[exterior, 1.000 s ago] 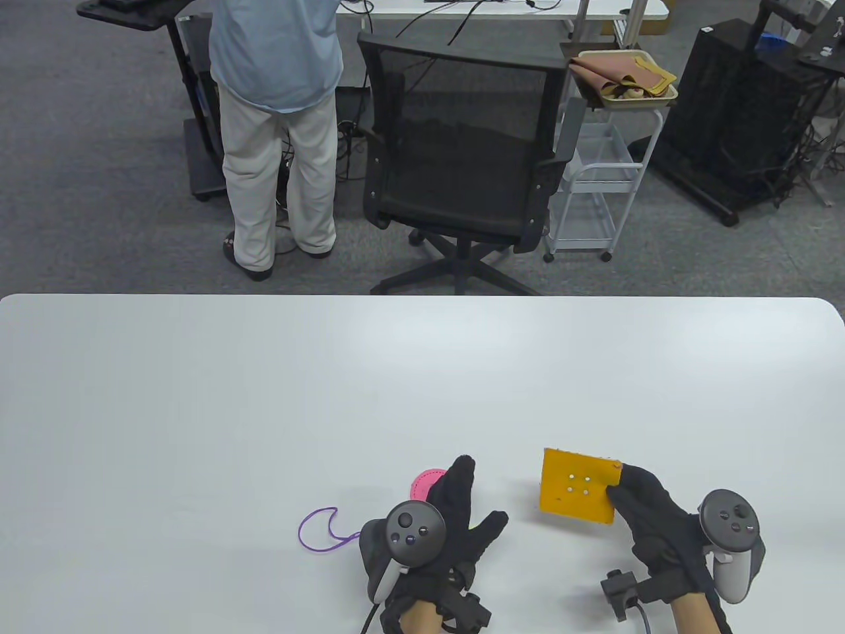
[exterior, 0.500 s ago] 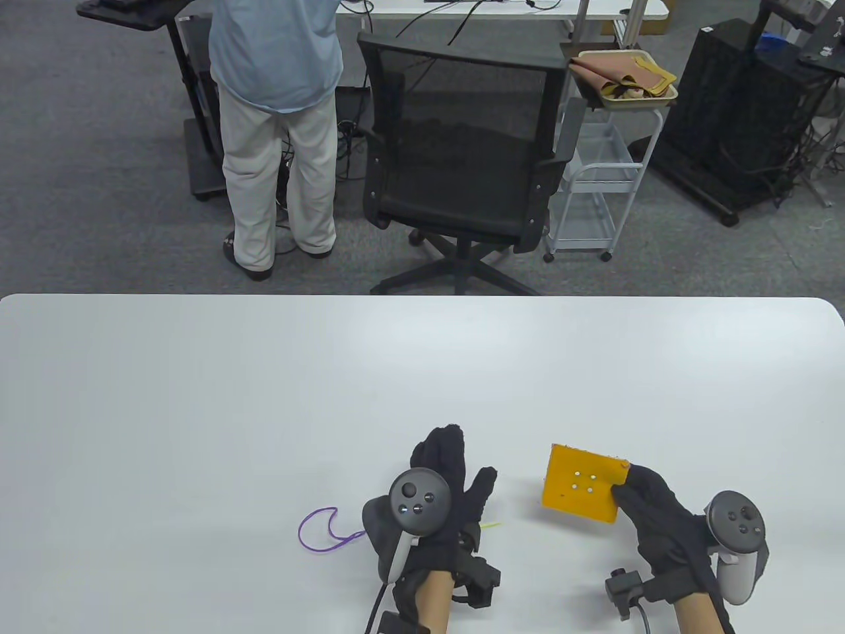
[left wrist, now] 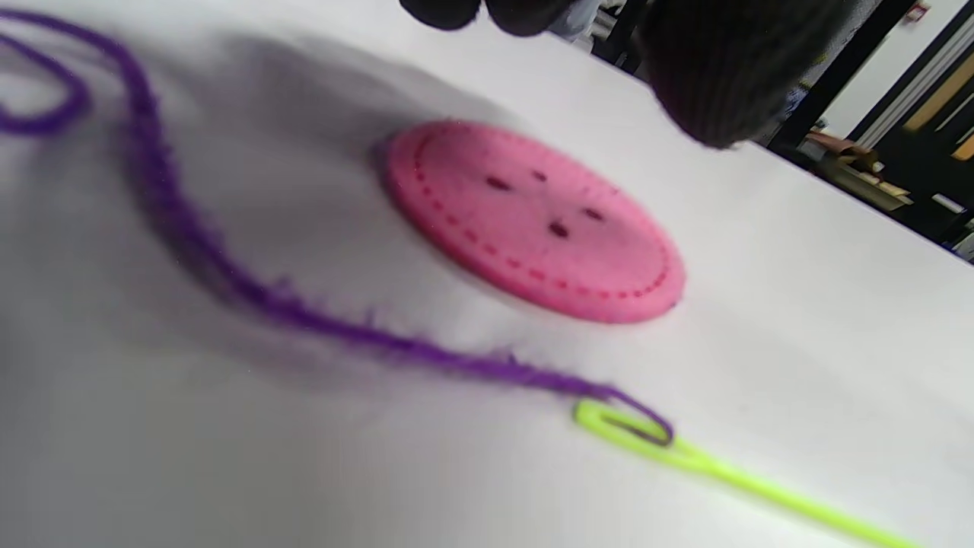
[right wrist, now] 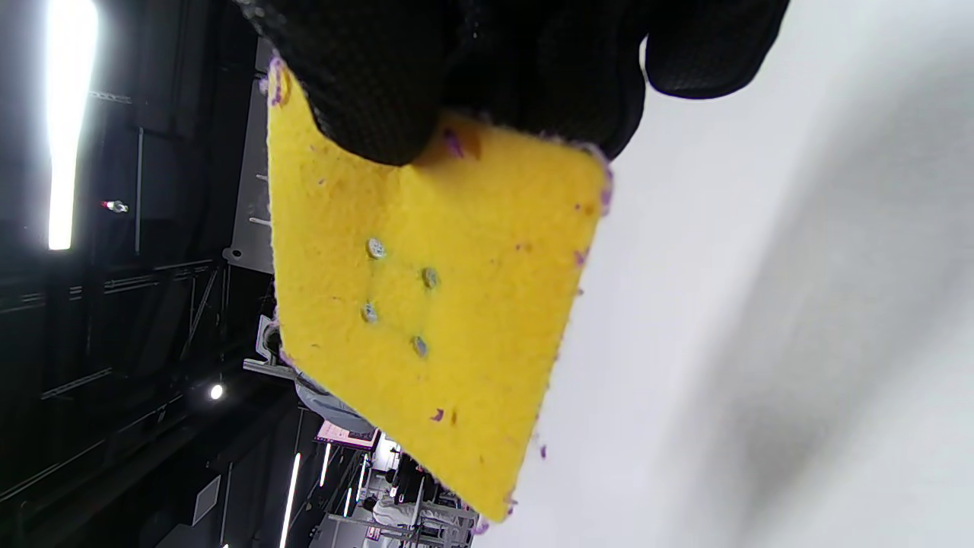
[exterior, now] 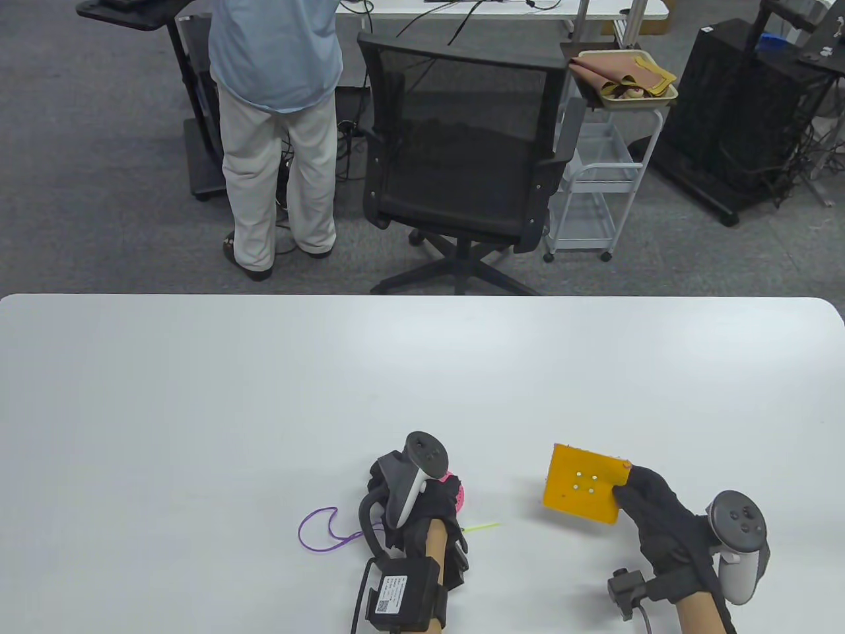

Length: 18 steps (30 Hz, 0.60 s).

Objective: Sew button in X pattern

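A pink round felt button (left wrist: 533,221) with four holes lies flat on the white table; in the table view only its edge (exterior: 460,496) shows beside my left hand (exterior: 432,502). That hand's fingertips (left wrist: 715,76) hang just above the button and grip nothing. A purple thread (exterior: 317,528) loops to the left and runs through the eye of a yellow-green needle (left wrist: 685,457), which lies on the table (exterior: 482,527). My right hand (exterior: 650,515) pinches the near right corner of a yellow felt square (exterior: 584,485) with four holes (right wrist: 426,304) and holds it tilted off the table.
The white table (exterior: 264,396) stretches far and left of the hands. Beyond its far edge stand a black office chair (exterior: 462,145), a person (exterior: 274,99) and a white cart (exterior: 594,191).
My left hand has pulled back toward me and rolled over, so its wrist unit now faces up and the needle and button edge show. The right hand has hardly moved.
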Motion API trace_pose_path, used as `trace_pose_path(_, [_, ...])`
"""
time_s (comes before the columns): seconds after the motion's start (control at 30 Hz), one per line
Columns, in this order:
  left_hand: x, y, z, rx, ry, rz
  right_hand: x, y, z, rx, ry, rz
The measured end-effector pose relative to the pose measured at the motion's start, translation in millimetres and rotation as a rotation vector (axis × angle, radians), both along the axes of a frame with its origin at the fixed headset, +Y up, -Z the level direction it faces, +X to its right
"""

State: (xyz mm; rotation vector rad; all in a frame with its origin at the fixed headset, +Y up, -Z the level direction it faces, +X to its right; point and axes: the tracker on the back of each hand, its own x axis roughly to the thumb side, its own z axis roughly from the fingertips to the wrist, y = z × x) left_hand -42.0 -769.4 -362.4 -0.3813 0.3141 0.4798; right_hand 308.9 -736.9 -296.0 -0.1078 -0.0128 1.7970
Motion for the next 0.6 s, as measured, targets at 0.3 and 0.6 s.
trace_pose_path(0.3, [11,-19,-2,-0.156,-0.033,-0.019,-1,-3,0,-0.037,-0.002,-0.004])
trace_pose_path(0.6, [6,-19,-3,-0.151,-0.043,-0.074,-1,-3,-1,-0.042,-0.003,-0.004])
